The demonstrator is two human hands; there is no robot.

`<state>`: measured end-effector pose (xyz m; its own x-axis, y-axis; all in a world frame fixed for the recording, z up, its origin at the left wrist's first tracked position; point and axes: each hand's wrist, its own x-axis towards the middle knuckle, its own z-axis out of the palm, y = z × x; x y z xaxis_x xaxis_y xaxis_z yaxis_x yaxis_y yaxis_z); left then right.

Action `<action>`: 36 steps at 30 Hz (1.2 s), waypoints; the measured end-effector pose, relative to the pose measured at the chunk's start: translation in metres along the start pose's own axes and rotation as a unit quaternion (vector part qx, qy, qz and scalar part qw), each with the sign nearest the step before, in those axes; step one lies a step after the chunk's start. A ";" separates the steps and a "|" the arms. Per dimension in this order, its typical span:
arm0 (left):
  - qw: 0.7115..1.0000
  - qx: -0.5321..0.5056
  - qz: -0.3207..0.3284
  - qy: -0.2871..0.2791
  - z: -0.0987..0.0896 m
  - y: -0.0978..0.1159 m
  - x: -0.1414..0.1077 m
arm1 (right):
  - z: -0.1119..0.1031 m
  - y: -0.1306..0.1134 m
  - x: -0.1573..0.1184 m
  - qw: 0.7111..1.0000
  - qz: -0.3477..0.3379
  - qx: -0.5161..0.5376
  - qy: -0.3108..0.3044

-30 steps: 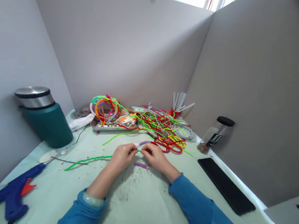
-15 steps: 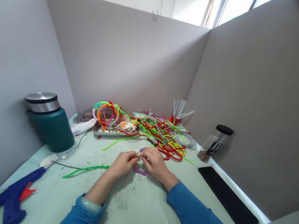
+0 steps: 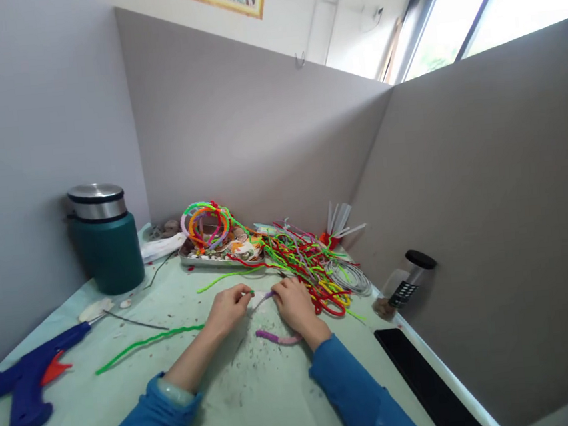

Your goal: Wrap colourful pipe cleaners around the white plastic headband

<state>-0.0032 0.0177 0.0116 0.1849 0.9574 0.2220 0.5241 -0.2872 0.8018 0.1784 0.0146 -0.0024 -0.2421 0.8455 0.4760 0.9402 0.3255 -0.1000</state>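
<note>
My left hand (image 3: pixel 229 309) pinches a green pipe cleaner (image 3: pixel 149 345). Its green tip pokes out at the fingertips, and a long tail runs out to the left past my wrist, over the table. A short way to the right, the fingers of my right hand (image 3: pixel 293 303) are closed on a thin wire with purple fuzzy wrapping (image 3: pixel 265 299). Below, a curved purple-and-pink wrapped piece (image 3: pixel 270 336) reaches under my right wrist; whether it joins the wire above is hidden by the hand. A gap lies between the two hands.
Left stand a blue glue gun (image 3: pixel 33 371) and a green flask (image 3: pixel 111 250). Behind are a metal tray (image 3: pixel 218 262) with colourful rings, tangled pipe cleaners (image 3: pixel 298 255) and coiled grey wire (image 3: pixel 348 277). On the right, a clear jar (image 3: pixel 404 288) and a black slab (image 3: pixel 425 380) lie near the partition.
My hands have moved apart, the left drawing the green pipe cleaner's tip away from the purple-wrapped wire. The green tail has shifted left and straightened. The view has tilted up slightly.
</note>
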 end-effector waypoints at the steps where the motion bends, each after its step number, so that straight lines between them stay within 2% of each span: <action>1: 1.000 -0.003 -0.002 0.002 0.000 0.000 0.000 | 0.001 0.000 0.001 1.000 -0.003 -0.006 -0.002; 6: 0.999 -0.033 -0.026 0.028 -0.002 -0.006 0.003 | 0.001 0.006 -0.001 0.999 -0.016 0.049 0.012; 10: 0.997 -0.068 -0.021 0.026 -0.002 -0.017 0.009 | -0.004 0.014 -0.002 0.976 -0.004 0.216 0.035; 13: 0.989 -0.143 -0.037 -0.002 0.000 -0.018 0.011 | -0.004 0.013 -0.002 0.923 0.066 0.380 0.010; 16: 0.974 -0.223 -0.046 -0.019 0.003 -0.012 0.009 | -0.003 0.003 -0.003 0.834 0.133 0.530 -0.076; 18: 0.968 -0.247 -0.042 -0.022 0.005 -0.008 0.007 | -0.002 -0.007 -0.003 0.788 0.151 0.588 -0.104; 21: 0.966 -0.252 -0.030 -0.039 0.008 -0.007 0.005 | -0.002 -0.021 -0.004 0.753 0.170 0.627 -0.107; 26: 0.969 -0.240 -0.002 -0.058 0.008 -0.006 0.003 | -0.003 -0.031 -0.005 0.725 0.211 0.645 -0.118; 30: 0.974 -0.218 -0.038 -0.052 0.010 -0.004 0.004 | -0.003 -0.030 -0.005 0.720 0.236 0.639 -0.133; 33: 0.971 -0.228 -0.062 -0.037 0.011 -0.003 0.005 | -0.002 -0.031 -0.004 0.725 0.240 0.635 -0.120; 36: 0.968 -0.239 -0.068 -0.042 0.013 -0.004 0.006 | 0.001 -0.031 -0.004 0.750 0.215 0.622 -0.066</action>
<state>0.0064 0.0237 0.0031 0.2188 0.9735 0.0663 0.1078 -0.0917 0.9899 0.1497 0.0011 -0.0022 -0.0793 0.9934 0.0827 0.0070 0.0835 -0.9965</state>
